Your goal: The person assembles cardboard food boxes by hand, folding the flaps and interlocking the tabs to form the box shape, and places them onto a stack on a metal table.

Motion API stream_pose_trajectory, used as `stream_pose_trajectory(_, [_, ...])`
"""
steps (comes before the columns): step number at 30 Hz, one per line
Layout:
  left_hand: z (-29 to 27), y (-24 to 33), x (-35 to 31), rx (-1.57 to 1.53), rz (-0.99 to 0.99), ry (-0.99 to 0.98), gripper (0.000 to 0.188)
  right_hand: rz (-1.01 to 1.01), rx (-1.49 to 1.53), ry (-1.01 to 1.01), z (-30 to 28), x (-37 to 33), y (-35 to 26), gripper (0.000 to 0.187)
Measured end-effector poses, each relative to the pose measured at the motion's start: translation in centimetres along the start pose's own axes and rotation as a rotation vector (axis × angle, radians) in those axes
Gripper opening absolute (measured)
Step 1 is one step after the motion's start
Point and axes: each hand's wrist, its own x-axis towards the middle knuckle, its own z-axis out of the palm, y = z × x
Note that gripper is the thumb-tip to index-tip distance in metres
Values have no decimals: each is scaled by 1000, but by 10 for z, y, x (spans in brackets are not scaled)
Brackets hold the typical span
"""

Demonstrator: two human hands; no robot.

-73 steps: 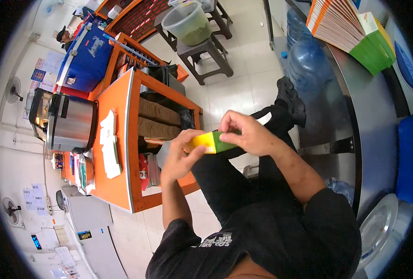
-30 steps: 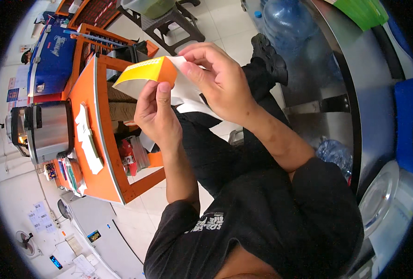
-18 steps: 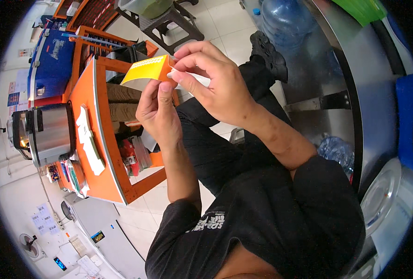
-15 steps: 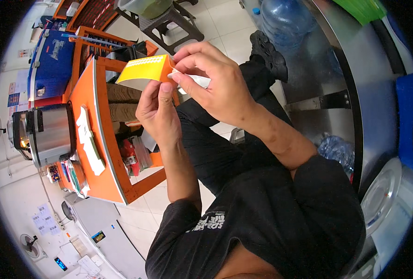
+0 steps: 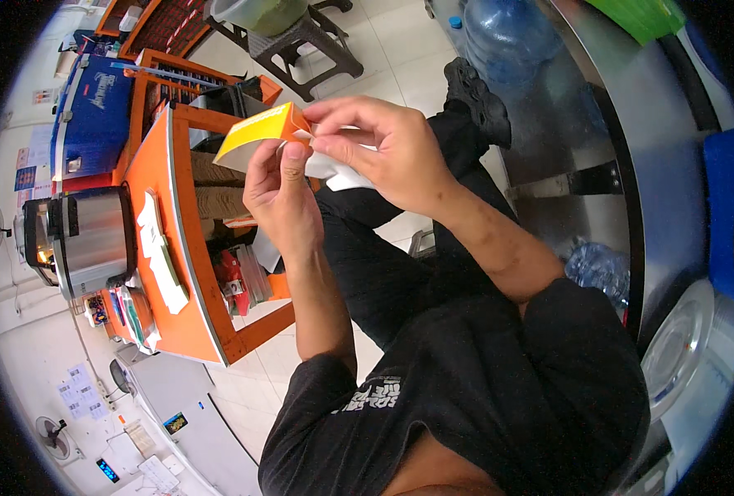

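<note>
Both my hands meet at a small yellow and orange cardboard box (image 5: 261, 126), held up in front of me above my lap. My left hand (image 5: 284, 194) pinches its underside near the orange end, thumb on the near side. With bent fingers, my right hand (image 5: 383, 145) grips the folded flap at the orange end. White sheet-like material (image 5: 342, 172) shows below and behind my right hand; part of it is hidden by the fingers. The box's far left end flares outward as a loose panel.
An orange table (image 5: 164, 248) on the left bears a silver cooker (image 5: 95, 236) and white papers (image 5: 158, 248). Behind it is a blue cooler box (image 5: 94, 116). A dark stool (image 5: 301, 45) carries a tub. On the right, a large water bottle (image 5: 507, 37) stands by a steel surface (image 5: 664, 157).
The box has tilted, so its yellow face shows narrower and the orange end more. My right hand has turned slightly, and more of the white material is visible beneath it.
</note>
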Motion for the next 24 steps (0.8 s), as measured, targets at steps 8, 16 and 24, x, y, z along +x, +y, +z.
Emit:
stream_pose_trajectory(8, [-2, 9, 0, 215, -137, -30, 18, -176, -225, 45, 3, -5, 6, 13])
stream_pose_trajectory(16, [-6, -3, -4, 71, -182, -34, 16, -175, -429, -80, -10, -3, -3, 18])
stream_pose_trajectory(24, [6, 0, 6, 101, -126, 61, 29, -352, -790, -166, 3, -11, -8, 47])
